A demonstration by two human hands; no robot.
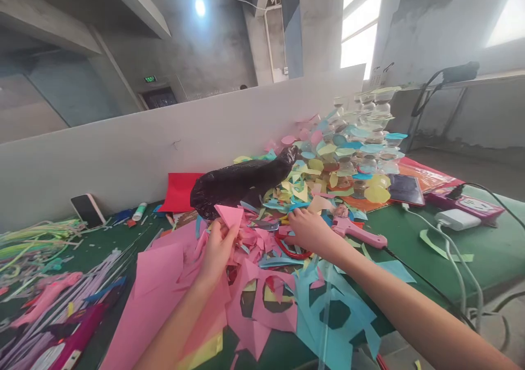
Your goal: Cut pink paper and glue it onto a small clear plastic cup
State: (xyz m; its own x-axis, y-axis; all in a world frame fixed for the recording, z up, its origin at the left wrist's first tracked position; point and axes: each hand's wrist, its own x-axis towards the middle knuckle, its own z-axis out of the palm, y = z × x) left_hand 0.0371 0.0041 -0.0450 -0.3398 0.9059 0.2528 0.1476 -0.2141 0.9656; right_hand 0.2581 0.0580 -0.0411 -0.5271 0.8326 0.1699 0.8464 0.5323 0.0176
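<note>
A folded piece of pink paper [230,218] is pinched between the thumb and fingers of my left hand [217,249], above a heap of pink scraps [256,241]. To its right, my right hand [309,230] has its fingers curled on a pair of scissors, whose red handle loop [294,254] shows beneath the hand. The blades [266,225] point left towards the pink paper; the fingers partly hide the grip. Pink sheets [159,293] lie under my left forearm. Cut-out pink paper [279,310] and blue paper [311,326] with holes lie between my arms.
A black plastic-wrapped bundle [241,181] lies behind my hands. Stacked clear cups [375,123] with paper discs stand back right. A pink glue gun [365,234] with a cord lies right of my hand. Phones, cables and a power strip [471,203] lie on the green table [500,244].
</note>
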